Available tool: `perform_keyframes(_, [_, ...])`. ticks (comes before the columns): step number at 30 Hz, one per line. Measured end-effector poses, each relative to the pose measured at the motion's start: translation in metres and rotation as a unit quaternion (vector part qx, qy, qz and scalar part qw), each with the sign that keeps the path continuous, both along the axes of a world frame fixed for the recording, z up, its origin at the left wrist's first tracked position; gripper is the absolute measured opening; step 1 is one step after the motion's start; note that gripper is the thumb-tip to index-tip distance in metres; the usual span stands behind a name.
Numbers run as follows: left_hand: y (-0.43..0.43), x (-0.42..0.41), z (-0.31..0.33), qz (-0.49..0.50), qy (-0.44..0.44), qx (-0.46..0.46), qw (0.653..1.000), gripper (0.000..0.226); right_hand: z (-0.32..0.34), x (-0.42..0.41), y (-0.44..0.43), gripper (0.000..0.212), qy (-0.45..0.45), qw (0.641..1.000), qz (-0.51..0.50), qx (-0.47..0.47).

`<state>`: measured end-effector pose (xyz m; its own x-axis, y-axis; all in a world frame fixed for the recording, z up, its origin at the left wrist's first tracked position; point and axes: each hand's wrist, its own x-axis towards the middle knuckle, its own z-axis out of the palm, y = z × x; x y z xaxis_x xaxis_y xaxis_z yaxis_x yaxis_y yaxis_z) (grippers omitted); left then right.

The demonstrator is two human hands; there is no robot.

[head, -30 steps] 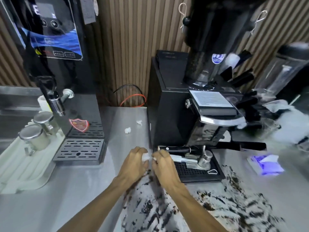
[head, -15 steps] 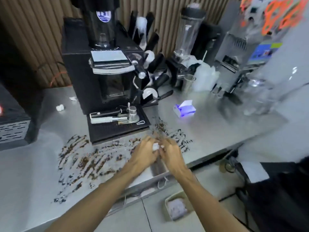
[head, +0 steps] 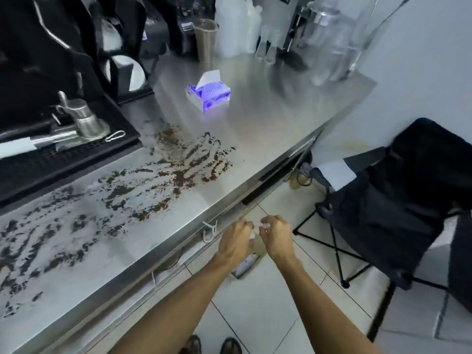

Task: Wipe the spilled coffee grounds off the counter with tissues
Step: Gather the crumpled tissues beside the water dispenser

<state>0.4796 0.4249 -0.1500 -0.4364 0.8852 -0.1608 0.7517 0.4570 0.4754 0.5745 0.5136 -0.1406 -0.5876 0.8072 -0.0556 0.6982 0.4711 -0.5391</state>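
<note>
Left hand (head: 236,238), right hand (head: 274,236), curled, nearly touching

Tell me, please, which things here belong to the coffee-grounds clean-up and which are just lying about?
Job: coffee grounds, counter, tissue pack, tissue scraps pinched in left hand and right hand, floor bin below them.

Lying about: metal tamper, paper clip, metal cup, folding chair.

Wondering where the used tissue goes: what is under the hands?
A small bin on the floor, mostly covered by the left hand and right hand; its contents cannot be seen.
</note>
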Motion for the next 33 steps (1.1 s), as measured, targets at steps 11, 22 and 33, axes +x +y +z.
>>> perform_keyframes(11, [0.032,-0.004,-0.243,-0.038,0.040,-0.039,0.998,0.035,-0.255,0.017,0.024,0.025,-0.053,0.995,-0.051,-0.065])
perform_keyframes(22, [0.040,-0.007,-0.139,-0.035,0.055,-0.012,0.998,0.052,-0.142,0.027,0.025,0.033,-0.079,0.996,-0.016,-0.025])
perform_keyframes(33, [0.032,-0.015,0.144,0.003,0.080,0.057,0.995,0.040,0.143,-0.004,0.034,0.031,-0.047,0.994,0.075,0.058])
